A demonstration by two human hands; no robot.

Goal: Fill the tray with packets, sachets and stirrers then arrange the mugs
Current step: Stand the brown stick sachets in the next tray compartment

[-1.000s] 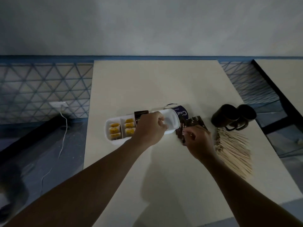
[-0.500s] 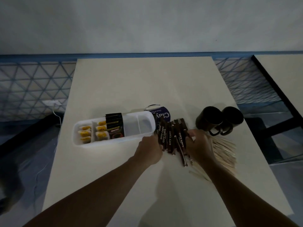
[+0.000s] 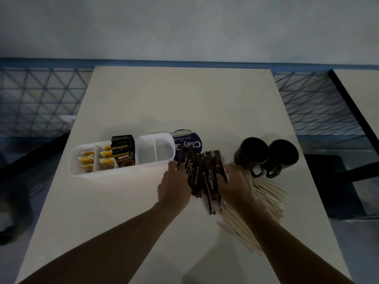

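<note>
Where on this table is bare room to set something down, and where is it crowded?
Free: the far half of the table, between the far edge and the tray and black mugs; also the near-left stretch before the tray, left of the left hand. Crowded: right middle, where stick sachets, right hand, wooden stirrers and mugs bunch together.

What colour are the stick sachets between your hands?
The stick sachets are dark brown with white lettering; head view shows it.
</note>
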